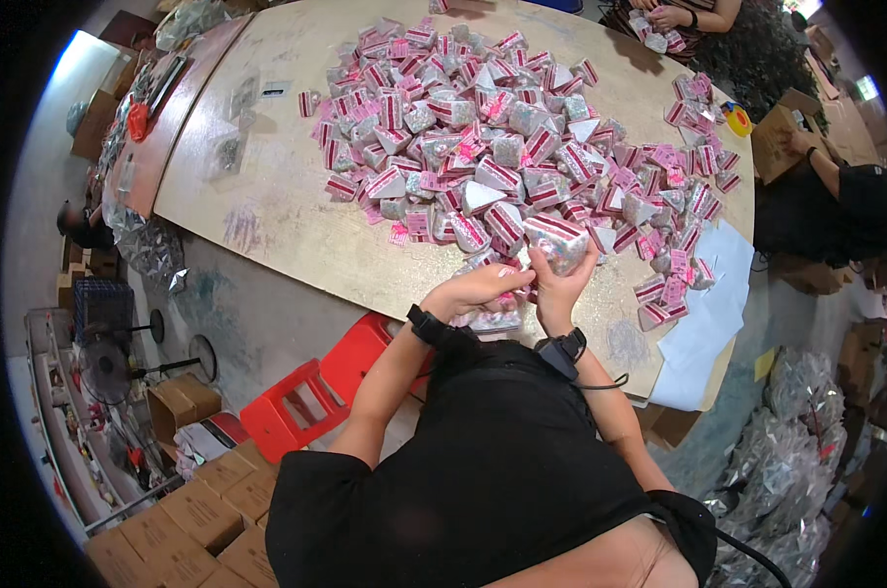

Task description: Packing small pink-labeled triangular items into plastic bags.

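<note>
My right hand [564, 284] is closed around a cake-slice-shaped wedge [558, 241] with white and dark pink stripes and a glittery, clear-wrapped side. Close beside it, my left hand [481, 290] has its fingers pinched together near the right hand's thumb; what they hold, if anything, is too small to tell. Beneath the left hand, at the table's near edge, lies a stack of pink and white wrapped pieces [492, 319], partly hidden. Just beyond both hands spreads a big heap of the same wedges [463, 142], with small pink cards among them.
The heap covers much of the pale wooden table [267, 211]. White paper sheets [706, 314] lie at its right end, near a yellow tape roll [738, 120]. Red stools [296, 402] stand at the near left. Another person's hands [662, 20] work across the table.
</note>
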The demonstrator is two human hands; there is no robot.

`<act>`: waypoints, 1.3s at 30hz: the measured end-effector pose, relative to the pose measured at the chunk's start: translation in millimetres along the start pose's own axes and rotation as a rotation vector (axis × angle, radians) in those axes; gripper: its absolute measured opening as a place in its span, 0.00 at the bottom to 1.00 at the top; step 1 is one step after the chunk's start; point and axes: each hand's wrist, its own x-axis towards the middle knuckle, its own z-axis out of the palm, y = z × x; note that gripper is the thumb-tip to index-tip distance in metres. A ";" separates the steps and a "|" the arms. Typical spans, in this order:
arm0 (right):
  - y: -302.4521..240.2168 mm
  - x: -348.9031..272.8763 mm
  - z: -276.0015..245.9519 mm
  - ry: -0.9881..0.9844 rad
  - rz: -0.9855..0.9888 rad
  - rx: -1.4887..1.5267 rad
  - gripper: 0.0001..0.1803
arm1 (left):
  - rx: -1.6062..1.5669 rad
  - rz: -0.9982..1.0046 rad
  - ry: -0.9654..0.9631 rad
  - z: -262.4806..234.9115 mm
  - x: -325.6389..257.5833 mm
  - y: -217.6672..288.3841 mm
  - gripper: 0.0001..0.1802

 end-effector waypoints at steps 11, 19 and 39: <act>-20.5 2.8 -45.3 -0.289 0.034 0.136 0.38 | 0.818 0.806 0.520 14.6 -10.0 6.7 0.14; -34.5 13.1 -86.0 -0.594 0.104 -0.192 0.10 | 1.422 0.779 0.577 30.8 -47.5 24.7 0.09; -42.7 -3.9 -12.9 -1.035 0.401 -0.231 0.13 | 0.312 0.456 0.364 34.5 -44.7 17.0 0.15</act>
